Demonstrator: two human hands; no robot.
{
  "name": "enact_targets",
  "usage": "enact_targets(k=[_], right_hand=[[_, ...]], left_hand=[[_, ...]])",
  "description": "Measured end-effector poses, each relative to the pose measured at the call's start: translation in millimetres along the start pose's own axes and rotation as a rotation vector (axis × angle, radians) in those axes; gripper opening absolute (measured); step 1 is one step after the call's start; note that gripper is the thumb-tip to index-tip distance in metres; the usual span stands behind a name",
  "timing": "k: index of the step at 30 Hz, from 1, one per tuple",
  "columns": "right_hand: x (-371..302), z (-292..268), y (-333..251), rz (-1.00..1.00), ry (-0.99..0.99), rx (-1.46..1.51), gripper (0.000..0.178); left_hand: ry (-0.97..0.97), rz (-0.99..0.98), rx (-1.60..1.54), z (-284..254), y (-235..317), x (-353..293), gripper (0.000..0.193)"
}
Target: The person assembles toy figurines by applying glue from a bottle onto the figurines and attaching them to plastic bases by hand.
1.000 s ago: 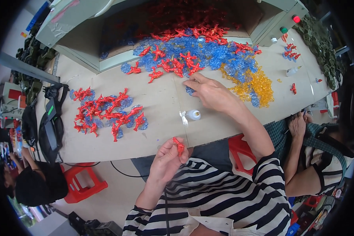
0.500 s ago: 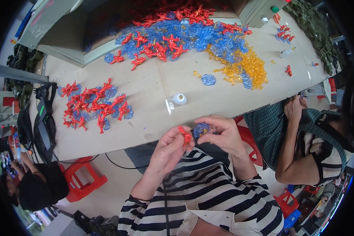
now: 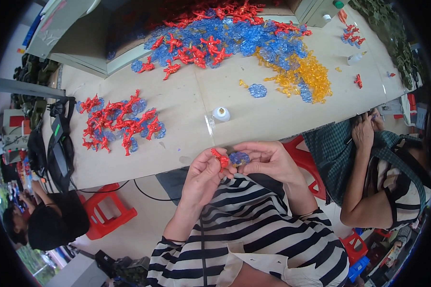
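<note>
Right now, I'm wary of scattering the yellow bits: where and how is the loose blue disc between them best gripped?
I'd pinch the blue disc by its near and far edges, coming from the near side: it looks flat, with yellow pieces to its left and a yellow pile to its right.

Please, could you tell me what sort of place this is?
Probably an assembly workshop: heaped translucent blue plastic pieces and glossy red plastic figures cover part of a beige worktable, where a white plastic bottle stands.

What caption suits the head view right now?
Left hand holds a red figure, right hand a translucent blue piece, before a table strewn with colored parts.
</note>
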State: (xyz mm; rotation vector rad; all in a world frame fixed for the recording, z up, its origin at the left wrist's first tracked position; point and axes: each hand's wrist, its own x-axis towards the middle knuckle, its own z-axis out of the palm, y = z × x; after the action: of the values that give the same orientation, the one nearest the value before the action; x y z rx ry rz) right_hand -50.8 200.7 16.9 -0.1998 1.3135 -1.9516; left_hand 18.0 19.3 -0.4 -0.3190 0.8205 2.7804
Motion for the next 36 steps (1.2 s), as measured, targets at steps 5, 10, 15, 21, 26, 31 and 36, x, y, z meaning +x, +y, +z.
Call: enact_targets(k=[5,10,15,21,26,31,36], right_hand=[[1.3,-9.4,4.9,-0.082,-0.111,-0.203,0.032],[0.6,-14.8,8.1,0.005,-0.105,-0.023,0.037],[2.7,-18.3,6.6,0.074,-0.163,0.038,0.043],[1.3,-15.5,11.2,0.001,-0.099,0.168,0.03],[-0.2,-10.2,24.3,-0.122,0.061,0.105,0.021],[-1.2,-3.1,17.9,-0.209,0.093,-0.025,0.016],[-1.9,-2.6,15.8,-0.189,0.077,0.006,0.016]], left_hand=[[0.024,-0.009,0.05,3.3,1.6,-0.1,0.024],[0.021,-0.004,0.058,2.5,1.7,2.1,0.024],[0.041,-0.01,0.098,4.9,1.4,2.8,0.024],[0.052,0.008,0.156,1.7,-2.3,0.6,0.022],[0.047,0.1,0.194,-1.8,-8.0,1.6,0.015],[0.059,0.233,0.341,-0.8,-8.5,0.1,0.013],[0.032,0.285,0.425,-0.5,-10.0,1.5,0.014]])
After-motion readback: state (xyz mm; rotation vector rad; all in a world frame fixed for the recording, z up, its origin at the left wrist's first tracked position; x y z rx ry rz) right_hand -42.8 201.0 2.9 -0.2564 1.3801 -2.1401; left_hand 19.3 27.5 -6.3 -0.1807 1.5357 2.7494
